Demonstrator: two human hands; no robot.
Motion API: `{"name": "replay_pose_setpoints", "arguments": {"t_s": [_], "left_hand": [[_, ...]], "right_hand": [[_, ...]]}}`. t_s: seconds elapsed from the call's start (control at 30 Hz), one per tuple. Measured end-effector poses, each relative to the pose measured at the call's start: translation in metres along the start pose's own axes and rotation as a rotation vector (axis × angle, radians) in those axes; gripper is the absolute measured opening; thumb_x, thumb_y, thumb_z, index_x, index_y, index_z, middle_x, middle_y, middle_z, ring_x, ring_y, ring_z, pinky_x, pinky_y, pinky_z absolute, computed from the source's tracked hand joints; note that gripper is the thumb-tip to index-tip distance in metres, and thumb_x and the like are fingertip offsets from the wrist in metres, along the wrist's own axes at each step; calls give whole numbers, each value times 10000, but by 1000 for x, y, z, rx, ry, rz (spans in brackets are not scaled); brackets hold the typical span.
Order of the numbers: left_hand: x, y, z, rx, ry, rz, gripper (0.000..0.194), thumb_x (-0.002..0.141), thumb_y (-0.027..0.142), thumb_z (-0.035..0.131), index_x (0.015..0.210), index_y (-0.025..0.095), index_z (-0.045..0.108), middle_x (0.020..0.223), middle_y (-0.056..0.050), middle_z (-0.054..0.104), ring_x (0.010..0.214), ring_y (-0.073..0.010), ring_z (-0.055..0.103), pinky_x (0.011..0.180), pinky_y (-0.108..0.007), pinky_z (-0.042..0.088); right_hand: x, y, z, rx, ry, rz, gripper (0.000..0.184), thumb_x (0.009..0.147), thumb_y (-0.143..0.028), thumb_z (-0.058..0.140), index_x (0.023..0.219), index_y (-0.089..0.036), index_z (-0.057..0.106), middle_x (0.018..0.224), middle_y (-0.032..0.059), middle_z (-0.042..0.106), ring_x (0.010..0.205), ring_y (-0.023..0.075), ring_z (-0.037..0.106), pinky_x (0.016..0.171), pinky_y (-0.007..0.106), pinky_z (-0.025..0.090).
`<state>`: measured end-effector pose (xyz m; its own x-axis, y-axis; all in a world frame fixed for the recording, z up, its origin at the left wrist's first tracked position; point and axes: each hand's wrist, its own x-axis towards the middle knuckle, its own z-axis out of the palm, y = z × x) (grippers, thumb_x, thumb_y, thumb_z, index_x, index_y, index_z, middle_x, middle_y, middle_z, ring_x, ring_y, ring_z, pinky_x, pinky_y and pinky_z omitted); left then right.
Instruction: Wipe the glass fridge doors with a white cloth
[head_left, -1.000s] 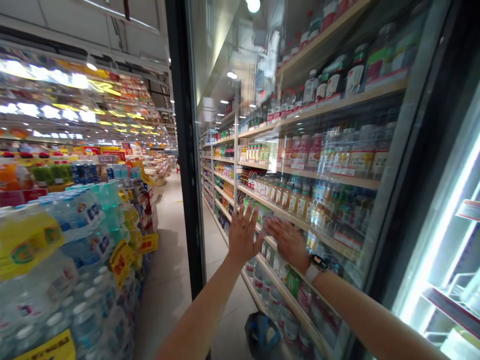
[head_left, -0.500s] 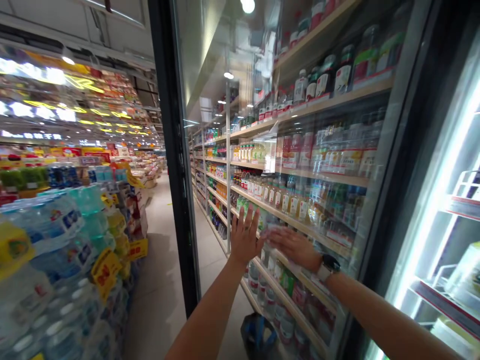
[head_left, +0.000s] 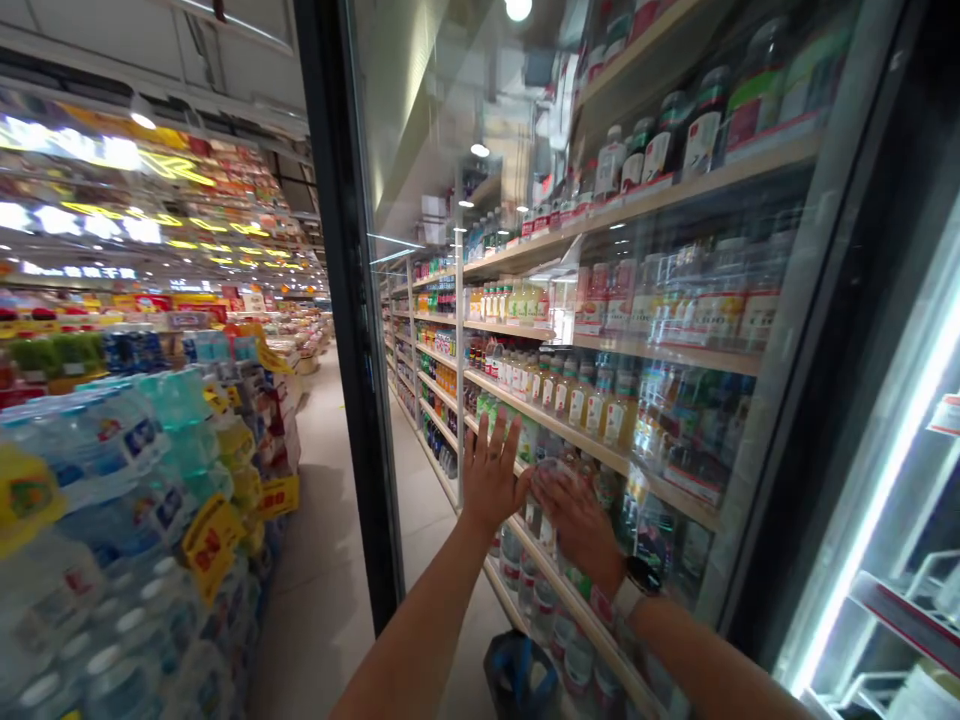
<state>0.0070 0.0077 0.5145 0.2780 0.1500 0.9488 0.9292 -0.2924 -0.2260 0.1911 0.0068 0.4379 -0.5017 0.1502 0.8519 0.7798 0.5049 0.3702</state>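
In the head view my left hand (head_left: 489, 478) lies flat on the glass door (head_left: 420, 330), fingers spread, with nothing held. Close to its right, my right hand (head_left: 577, 520) presses a pale, crumpled cloth (head_left: 551, 474) against the same glass. The cloth is partly covered by the fingers, and its outline is blurred. A dark watch (head_left: 642, 575) with a light strap is on my right wrist. The door stands swung out in its black frame (head_left: 341, 300), and shelves of bottles show through or reflect in the glass.
Below my hands is a dark container (head_left: 519, 675) with something blue in it. Stacked packs of bottled water (head_left: 82, 470) line the left side, beside the aisle floor (head_left: 319, 540). At right, the lit cooler interior (head_left: 885, 500) has wire racks.
My right hand has moved on the glass, now tilted more upright, its wrist lower and further left. My left hand stays in place. The view has shifted slightly, with the door's right side further right.
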Motion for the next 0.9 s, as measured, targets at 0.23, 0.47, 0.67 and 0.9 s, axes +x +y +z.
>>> {"name": "replay_pose_setpoints", "arguments": {"t_s": [0.23, 0.47, 0.67, 0.9], "left_hand": [[2, 2, 0, 16, 7, 0, 681, 964, 431, 362, 1551, 150, 160, 1591, -118, 274, 1506, -299, 112, 1205, -485, 149], [4, -2, 1, 4, 46, 16, 677, 965, 434, 389, 1543, 138, 196, 1583, -134, 279, 1506, -287, 115, 1214, -466, 146], [3, -1, 1, -26, 32, 0, 694, 952, 433, 436, 1542, 156, 199, 1579, -122, 291, 1502, -293, 127, 1216, -477, 147], [2, 2, -3, -30, 39, -8, 680, 953, 430, 429, 1539, 156, 218, 1588, -123, 267, 1504, -297, 109, 1216, -484, 138]], "right_hand": [[-38, 6, -4, 24, -56, -184, 575, 875, 6, 351, 1332, -267, 567, 1335, -17, 635, 1233, 138, 560, 1111, 337, 387], [88, 118, -70, -34, 176, 241, 661, 887, -66, 355, 1522, -237, 295, 1574, 99, 346, 1494, 276, 198, 1168, 607, 238], [27, 82, -44, -17, 144, 283, 738, 869, -51, 359, 1557, -256, 188, 1580, 96, 330, 1477, 306, 246, 1154, 639, 280], [-126, -10, 9, -54, -11, 148, 789, 795, 41, 347, 1516, -278, 320, 1491, 13, 486, 1388, 197, 434, 1174, 434, 380]]}}
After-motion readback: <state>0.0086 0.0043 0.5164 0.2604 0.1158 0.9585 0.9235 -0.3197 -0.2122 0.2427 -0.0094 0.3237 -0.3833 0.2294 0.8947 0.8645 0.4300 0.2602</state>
